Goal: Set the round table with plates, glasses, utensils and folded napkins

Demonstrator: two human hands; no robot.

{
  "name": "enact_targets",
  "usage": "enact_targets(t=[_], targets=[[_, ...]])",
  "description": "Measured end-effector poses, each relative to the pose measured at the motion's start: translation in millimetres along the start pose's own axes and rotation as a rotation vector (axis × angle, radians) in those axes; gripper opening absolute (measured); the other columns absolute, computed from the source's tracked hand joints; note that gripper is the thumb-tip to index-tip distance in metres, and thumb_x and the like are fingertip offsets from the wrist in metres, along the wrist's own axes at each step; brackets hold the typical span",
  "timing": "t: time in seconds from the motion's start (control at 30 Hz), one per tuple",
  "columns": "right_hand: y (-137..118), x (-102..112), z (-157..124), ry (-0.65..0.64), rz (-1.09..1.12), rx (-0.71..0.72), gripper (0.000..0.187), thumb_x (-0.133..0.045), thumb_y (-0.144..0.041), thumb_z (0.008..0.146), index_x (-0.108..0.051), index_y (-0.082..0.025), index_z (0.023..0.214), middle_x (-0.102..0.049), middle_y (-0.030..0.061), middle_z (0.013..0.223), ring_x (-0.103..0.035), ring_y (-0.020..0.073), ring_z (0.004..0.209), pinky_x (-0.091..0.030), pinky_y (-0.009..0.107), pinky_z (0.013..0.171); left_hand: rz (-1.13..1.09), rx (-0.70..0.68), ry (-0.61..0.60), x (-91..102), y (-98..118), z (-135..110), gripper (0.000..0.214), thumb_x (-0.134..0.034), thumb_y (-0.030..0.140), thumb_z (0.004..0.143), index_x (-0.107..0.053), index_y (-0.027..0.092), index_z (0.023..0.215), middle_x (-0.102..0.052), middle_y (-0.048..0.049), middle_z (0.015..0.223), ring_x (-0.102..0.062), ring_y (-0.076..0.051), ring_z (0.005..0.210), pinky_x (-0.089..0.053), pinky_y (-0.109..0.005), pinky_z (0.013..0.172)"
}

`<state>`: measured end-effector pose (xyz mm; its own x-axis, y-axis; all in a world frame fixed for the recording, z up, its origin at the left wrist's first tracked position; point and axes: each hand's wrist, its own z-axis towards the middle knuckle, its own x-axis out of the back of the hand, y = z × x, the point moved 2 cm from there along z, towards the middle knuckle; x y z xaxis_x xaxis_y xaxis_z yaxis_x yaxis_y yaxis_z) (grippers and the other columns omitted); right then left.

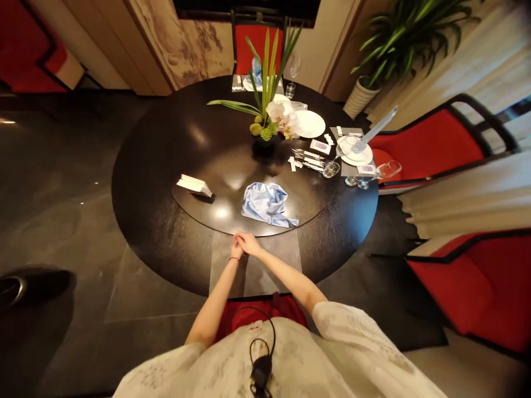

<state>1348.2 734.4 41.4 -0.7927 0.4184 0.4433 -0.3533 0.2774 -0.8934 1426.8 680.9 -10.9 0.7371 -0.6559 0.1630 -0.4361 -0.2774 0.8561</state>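
Observation:
My left hand (235,250), with a thin red band at its wrist, and my right hand (248,243) rest against each other at the front of the dark round table (143,221). Their fingers are folded together, with no object visible in them. Below the hands lies a grey placemat (276,254). Just beyond, a crumpled light-blue satin napkin (265,202) lies on the glossy turntable (222,213), apart from both hands. A white block-like holder (194,185) stands to its left.
A flower arrangement (265,124) rises mid-table. Right of it are a white plate (310,124), a bundle of cutlery (310,157) and glasses (331,168). A place setting with a tall folded napkin (375,130) faces a red chair (435,146). Another red chair (257,47) stands opposite.

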Motion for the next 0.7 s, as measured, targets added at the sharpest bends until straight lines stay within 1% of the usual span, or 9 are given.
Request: enact_targets(t=[0.13, 0.2, 0.27, 0.37, 0.47, 0.53, 0.6, 0.67, 0.7], targets=[[27.0, 34.8, -69.6, 0.170, -0.011, -0.097, 0.032, -0.042, -0.013, 0.087, -0.072, -0.021, 0.091, -0.074, 0.0038, 0.098, -0.067, 0.0183, 0.095, -0.049, 0.031, 0.090, -0.099, 0.232, -0.066, -19.3, 0.0, 17.7, 0.022, -0.068, 0.032, 0.081, -0.054, 0.017, 0.073, -0.067, -0.0067, 0.067, -0.072, -0.020, 0.068, -0.062, -0.038, 0.070], [46.4, 49.8, -104.6, 0.287, -0.017, -0.185, 0.030, -0.043, -0.016, 0.086, -0.073, -0.020, 0.087, -0.074, 0.0054, 0.093, -0.068, 0.0195, 0.090, -0.050, 0.032, 0.087, -0.132, 0.299, -0.037, -16.2, 0.8, 30.8, 0.026, -0.068, 0.033, 0.083, -0.051, 0.016, 0.073, -0.066, -0.0080, 0.069, -0.072, -0.021, 0.069, -0.061, -0.038, 0.072], [64.0, 58.8, -133.8, 0.386, -0.009, -0.289, 0.029, -0.044, -0.020, 0.084, -0.072, -0.019, 0.085, -0.075, 0.0059, 0.088, -0.068, 0.0199, 0.083, -0.051, 0.032, 0.082, -0.151, 0.336, 0.030, 1.7, 3.8, 48.8, 0.027, -0.066, 0.031, 0.085, -0.048, 0.017, 0.070, -0.062, -0.0057, 0.064, -0.071, -0.019, 0.065, -0.061, -0.034, 0.070], [81.5, 65.7, -160.9, 0.499, 0.014, -0.413, 0.028, -0.044, -0.026, 0.083, -0.071, -0.018, 0.083, -0.074, 0.0063, 0.082, -0.068, 0.0199, 0.076, -0.053, 0.032, 0.077, -0.165, 0.353, 0.121, 51.2, 13.4, 81.6, 0.028, -0.064, 0.026, 0.086, -0.046, 0.018, 0.066, -0.056, -0.0016, 0.055, -0.066, -0.015, 0.057, -0.059, -0.029, 0.062], [90.2, 79.8, -162.0, 0.578, 0.024, -0.459, 0.028, -0.045, -0.032, 0.085, -0.069, -0.018, 0.085, -0.073, 0.0071, 0.084, -0.068, 0.0203, 0.077, -0.053, 0.034, 0.081, -0.180, 0.335, 0.181, 106.0, 27.3, 113.5, 0.029, -0.067, 0.021, 0.082, -0.045, 0.017, 0.063, -0.054, 0.0010, 0.054, -0.060, -0.011, 0.052, -0.056, -0.023, 0.055], [96.2, 101.7, -148.5, 0.706, 0.027, -0.494, 0.030, -0.046, -0.035, 0.087, -0.068, -0.017, 0.095, -0.073, 0.0081, 0.088, -0.068, 0.0197, 0.078, -0.054, 0.035, 0.084, -0.193, 0.323, 0.207, 131.5, 35.5, 129.3, 0.031, -0.069, 0.019, 0.079, -0.043, 0.017, 0.063, -0.053, 0.0026, 0.055, -0.058, -0.008, 0.051, -0.055, -0.020, 0.054], [104.1, 132.2, -126.7, 0.909, 0.050, -0.542, 0.036, -0.047, -0.037, 0.088, -0.063, -0.014, 0.110, -0.071, 0.0113, 0.103, -0.068, 0.0181, 0.080, -0.054, 0.035, 0.084, -0.204, 0.322, 0.209, 142.5, 40.0, 137.6, 0.032, -0.070, 0.017, 0.078, -0.042, 0.018, 0.062, -0.052, 0.0032, 0.055, -0.057, -0.008, 0.052, -0.056, -0.020, 0.055], [113.4, 162.9, -99.8, 1.086, 0.113, -0.605, 0.047, -0.049, -0.035, 0.087, -0.055, -0.011, 0.126, -0.064, 0.0162, 0.121, -0.069, 0.0163, 0.081, -0.055, 0.032, 0.080, -0.212, 0.333, 0.194, 139.6, 39.6, 137.3, 0.032, -0.070, 0.017, 0.077, -0.042, 0.018, 0.062, -0.051, 0.0035, 0.054, -0.056, -0.009, 0.053, -0.058, -0.023, 0.058], [118.0, 175.5, -85.5, 1.134, 0.160, -0.644, 0.053, -0.051, -0.033, 0.085, -0.050, -0.010, 0.133, -0.061, 0.0181, 0.126, -0.069, 0.0157, 0.080, -0.056, 0.031, 0.076, -0.214, 0.340, 0.186, 134.3, 37.8, 134.5, 0.032, -0.069, 0.018, 0.078, -0.042, 0.018, 0.062, -0.050, 0.0037, 0.054, -0.056, -0.009, 0.053, -0.058, -0.025, 0.060]])
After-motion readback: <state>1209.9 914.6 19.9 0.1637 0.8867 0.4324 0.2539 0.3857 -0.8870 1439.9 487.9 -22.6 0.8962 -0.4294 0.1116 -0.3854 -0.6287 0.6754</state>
